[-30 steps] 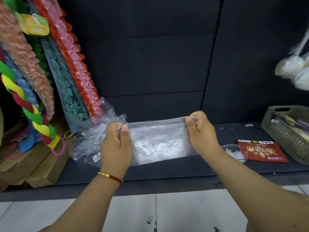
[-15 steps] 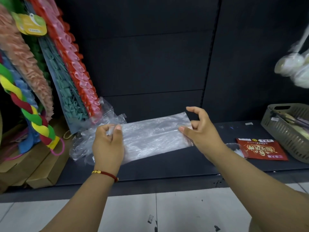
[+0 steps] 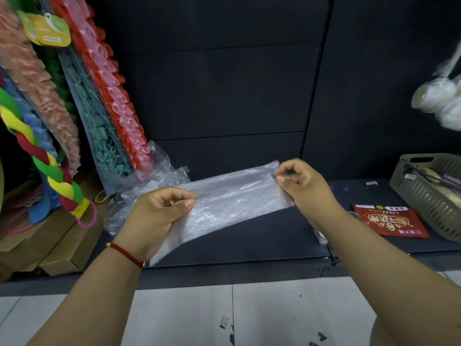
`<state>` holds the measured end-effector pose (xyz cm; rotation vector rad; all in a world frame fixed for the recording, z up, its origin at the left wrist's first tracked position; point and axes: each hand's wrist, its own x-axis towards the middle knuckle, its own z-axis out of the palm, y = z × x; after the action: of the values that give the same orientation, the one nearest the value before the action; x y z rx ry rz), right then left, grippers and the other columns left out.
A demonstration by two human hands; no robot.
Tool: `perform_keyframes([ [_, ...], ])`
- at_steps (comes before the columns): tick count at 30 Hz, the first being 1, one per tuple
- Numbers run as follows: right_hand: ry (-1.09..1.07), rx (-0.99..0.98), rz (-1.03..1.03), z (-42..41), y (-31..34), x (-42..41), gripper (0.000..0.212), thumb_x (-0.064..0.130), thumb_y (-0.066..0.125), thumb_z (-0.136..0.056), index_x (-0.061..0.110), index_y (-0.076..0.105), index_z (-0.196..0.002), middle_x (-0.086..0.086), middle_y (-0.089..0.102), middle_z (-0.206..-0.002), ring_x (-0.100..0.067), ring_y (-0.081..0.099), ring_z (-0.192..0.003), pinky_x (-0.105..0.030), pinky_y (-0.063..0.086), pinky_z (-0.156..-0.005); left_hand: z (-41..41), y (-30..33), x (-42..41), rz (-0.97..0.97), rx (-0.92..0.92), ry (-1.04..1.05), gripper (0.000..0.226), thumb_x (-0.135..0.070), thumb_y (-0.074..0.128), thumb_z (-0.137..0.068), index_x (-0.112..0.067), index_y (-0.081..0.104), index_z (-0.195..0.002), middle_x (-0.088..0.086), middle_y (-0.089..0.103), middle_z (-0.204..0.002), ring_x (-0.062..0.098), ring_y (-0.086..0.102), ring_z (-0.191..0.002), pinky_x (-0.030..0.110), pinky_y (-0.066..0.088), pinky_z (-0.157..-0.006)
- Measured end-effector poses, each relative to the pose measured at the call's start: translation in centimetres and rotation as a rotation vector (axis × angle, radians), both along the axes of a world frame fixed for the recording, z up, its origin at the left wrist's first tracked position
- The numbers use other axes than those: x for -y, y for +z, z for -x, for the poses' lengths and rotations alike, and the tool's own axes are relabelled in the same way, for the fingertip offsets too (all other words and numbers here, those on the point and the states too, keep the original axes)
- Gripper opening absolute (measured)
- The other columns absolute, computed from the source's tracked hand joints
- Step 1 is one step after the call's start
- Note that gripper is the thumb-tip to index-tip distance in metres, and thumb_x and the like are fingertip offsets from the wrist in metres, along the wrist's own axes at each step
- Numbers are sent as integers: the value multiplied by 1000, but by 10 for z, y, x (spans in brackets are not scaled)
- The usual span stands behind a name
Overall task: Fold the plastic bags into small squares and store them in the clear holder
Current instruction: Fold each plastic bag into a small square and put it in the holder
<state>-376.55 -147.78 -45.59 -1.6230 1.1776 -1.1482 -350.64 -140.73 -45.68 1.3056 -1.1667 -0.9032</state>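
A clear, crinkled plastic bag [image 3: 232,203], flattened into a long strip, is held above the dark shelf [image 3: 249,243] — the left hand [image 3: 152,218] pinches its near end, the right hand [image 3: 304,186] its far corner, fingers closed on it. More loose clear plastic [image 3: 159,171] lies behind. Right: a grey slatted basket [image 3: 424,198] holding small items, beside a red foil packet [image 3: 389,223].

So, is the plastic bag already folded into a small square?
No. The plastic bag is a long flat strip, stretched between the left hand and right hand.
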Motion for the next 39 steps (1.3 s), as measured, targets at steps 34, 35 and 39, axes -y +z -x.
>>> perform_keyframes([
  [34,-2,-284,33,5,6,8,6,14,67,-89,17,64,-84,1,68,-90,-13,61,-80,-25,50,-70,-6,-43,21,-187,835,-265,28,-15,61,-93,-31,57,-71,-10,63,-87,15,58,-90,17,40,-80],
  [35,21,-296,48,4,7,7,8,14,68,-88,18,64,-84,2,69,-86,-12,63,-79,-26,51,-71,2,-46,19,-232,801,-320,21,-17,64,-92,-31,61,-76,-12,66,-89,10,61,-91,18,42,-82],
  [39,155,-377,89,-7,9,3,20,12,73,-84,28,64,-75,10,68,-77,-2,62,-72,-22,50,-69,40,-51,16,-203,454,-413,15,-22,72,-87,-29,67,-100,-13,73,-99,-1,66,-97,20,51,-89],
])
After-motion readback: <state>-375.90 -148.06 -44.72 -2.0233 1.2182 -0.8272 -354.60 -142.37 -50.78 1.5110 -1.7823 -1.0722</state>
